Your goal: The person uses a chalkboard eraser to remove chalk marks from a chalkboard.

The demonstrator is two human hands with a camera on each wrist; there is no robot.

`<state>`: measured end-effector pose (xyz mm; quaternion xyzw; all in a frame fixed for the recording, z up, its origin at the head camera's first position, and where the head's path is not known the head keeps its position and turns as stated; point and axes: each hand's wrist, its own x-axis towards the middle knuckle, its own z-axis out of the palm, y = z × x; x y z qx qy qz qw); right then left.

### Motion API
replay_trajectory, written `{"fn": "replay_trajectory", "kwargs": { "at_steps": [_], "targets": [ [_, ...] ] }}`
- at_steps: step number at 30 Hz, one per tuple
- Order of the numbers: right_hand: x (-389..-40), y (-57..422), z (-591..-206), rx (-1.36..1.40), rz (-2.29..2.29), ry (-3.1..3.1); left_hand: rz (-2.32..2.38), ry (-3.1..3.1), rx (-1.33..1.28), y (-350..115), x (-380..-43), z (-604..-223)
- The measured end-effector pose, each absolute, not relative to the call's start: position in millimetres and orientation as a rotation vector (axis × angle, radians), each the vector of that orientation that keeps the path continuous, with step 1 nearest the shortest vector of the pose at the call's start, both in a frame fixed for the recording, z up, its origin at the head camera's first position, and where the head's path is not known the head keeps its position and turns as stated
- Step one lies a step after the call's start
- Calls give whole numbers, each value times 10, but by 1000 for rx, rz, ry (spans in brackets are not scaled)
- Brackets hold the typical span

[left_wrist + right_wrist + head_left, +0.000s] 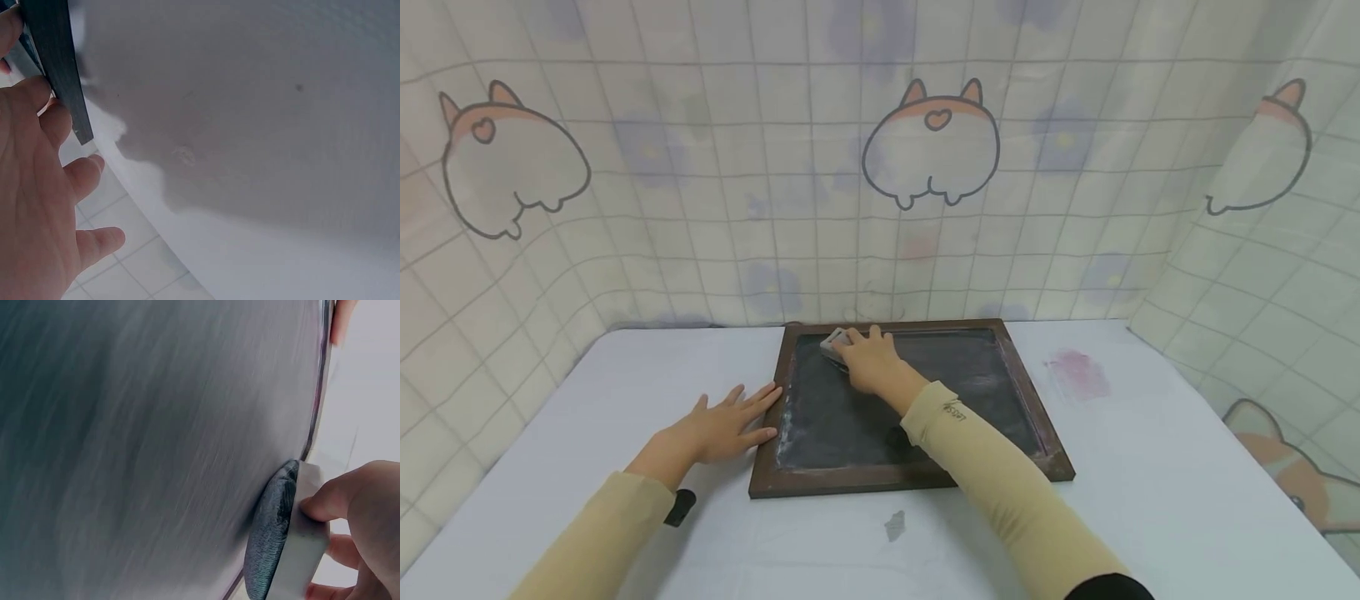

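Note:
A chalkboard (857, 433) with a brown wooden frame lies flat on the white table. My right hand (874, 360) grips a chalkboard eraser (835, 342) near the board's far left corner. In the right wrist view the eraser (275, 544) shows a pale back and a dark felt face turned to the board surface (156, 450), thumb on one side and fingers on the other. My left hand (724, 427) rests spread at the board's left side, fingertips on the wooden frame. The left wrist view shows that hand (37, 187) beside the dark frame edge (59, 69).
The white table (625, 367) carries a pink stain (1077, 373) right of the board and a small grey patch (895, 526) in front of it. A curtain (775, 192) with a grid and cartoon animals hangs behind and along both sides. Whitish smears mark the board's left edge.

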<state>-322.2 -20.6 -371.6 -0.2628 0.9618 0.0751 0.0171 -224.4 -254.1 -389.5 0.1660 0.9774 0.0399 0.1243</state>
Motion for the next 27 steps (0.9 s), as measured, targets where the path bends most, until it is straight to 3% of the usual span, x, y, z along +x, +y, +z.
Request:
{"fn": "replay_trajectory", "kwargs": {
  "at_steps": [20,27],
  "targets": [
    [-3422,1481,-3627,-487,-69,3080,137,2852,496,-2532,-2229,-3870],
    [-3419,1770,-3605,-414,-124,3063,146,2845,495,-2529,-2232,-3873]
  ]
}}
